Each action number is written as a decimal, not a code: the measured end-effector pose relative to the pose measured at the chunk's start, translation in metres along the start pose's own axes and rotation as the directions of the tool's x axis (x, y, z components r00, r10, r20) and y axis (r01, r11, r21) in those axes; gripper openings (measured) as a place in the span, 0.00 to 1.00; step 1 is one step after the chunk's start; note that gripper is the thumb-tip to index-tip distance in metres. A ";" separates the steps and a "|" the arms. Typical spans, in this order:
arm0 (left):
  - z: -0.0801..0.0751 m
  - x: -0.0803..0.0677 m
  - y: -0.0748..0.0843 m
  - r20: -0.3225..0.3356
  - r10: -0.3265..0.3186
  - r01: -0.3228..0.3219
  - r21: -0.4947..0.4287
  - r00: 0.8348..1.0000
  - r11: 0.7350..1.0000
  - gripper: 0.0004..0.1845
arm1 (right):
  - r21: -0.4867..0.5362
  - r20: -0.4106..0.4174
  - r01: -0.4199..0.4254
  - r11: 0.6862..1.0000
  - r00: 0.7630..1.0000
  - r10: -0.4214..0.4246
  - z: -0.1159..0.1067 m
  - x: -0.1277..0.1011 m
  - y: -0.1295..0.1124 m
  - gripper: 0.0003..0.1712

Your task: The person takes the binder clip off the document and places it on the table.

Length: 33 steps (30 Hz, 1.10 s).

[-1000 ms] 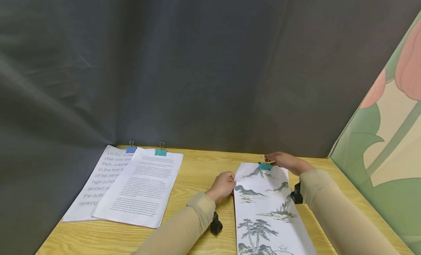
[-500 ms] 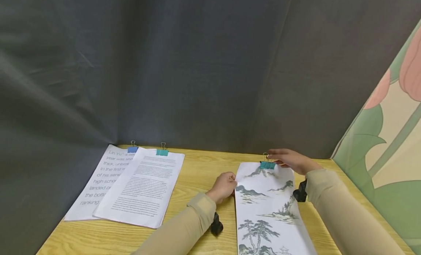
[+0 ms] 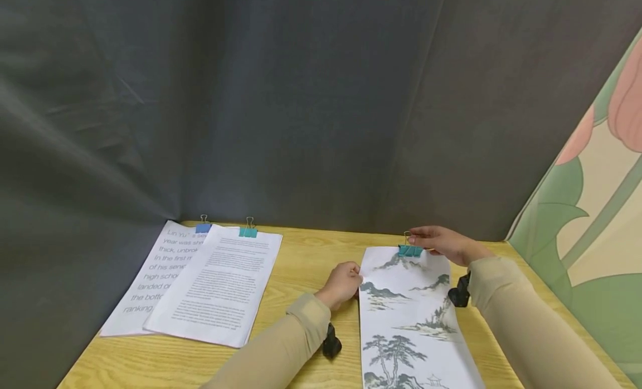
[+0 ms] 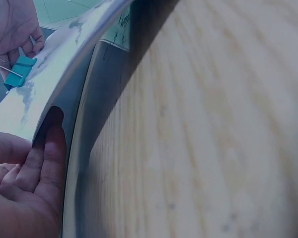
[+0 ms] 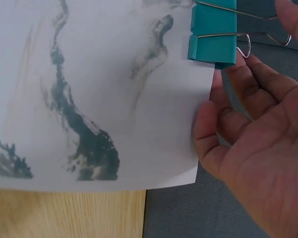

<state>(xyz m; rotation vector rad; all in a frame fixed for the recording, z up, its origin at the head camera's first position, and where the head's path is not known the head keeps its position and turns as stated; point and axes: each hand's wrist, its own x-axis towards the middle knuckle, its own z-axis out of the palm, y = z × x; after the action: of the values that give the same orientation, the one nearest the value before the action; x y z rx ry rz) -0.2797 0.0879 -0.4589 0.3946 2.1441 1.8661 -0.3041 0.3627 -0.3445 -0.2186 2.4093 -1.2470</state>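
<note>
left hand (image 3: 343, 283) pinches left edge of painted sheets (image 3: 383, 316), thumb above, fingers beneath; right hand (image 3: 446, 245) at teal clip (image 3: 410, 250) on top edge, fingers bent near wire handles, cannot tell if gripping. sheets at right part of wooden table (image 3: 296, 261), left edge raised off it. to do well, likely: hold edges flush, seat clip square, avoid creasing bowed side. long axis runs from person toward dark curtain (image 3: 301, 116); clipped short end points away.
</note>
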 end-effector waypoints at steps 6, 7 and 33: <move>0.001 -0.002 0.002 0.003 -0.003 0.003 0.001 1.000 1.000 0.10 | 0.018 -0.040 0.030 0.999 0.999 -0.029 0.000 0.001 0.002 0.36; 0.002 -0.003 0.003 0.002 -0.003 0.003 -0.001 1.000 1.000 0.09 | 0.013 -0.046 0.041 0.999 0.998 -0.041 0.001 0.001 0.003 0.36; 0.004 0.004 -0.004 -0.005 -0.003 0.004 0.054 1.000 0.999 0.18 | 0.051 -0.282 0.131 0.990 0.953 -0.112 0.012 0.006 0.023 0.32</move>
<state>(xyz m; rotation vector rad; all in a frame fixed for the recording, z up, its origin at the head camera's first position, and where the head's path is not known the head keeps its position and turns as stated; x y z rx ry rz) -0.2819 0.0924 -0.4630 0.3976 2.2015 1.8123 -0.3029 0.3656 -0.3703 -0.1838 2.6167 -1.5030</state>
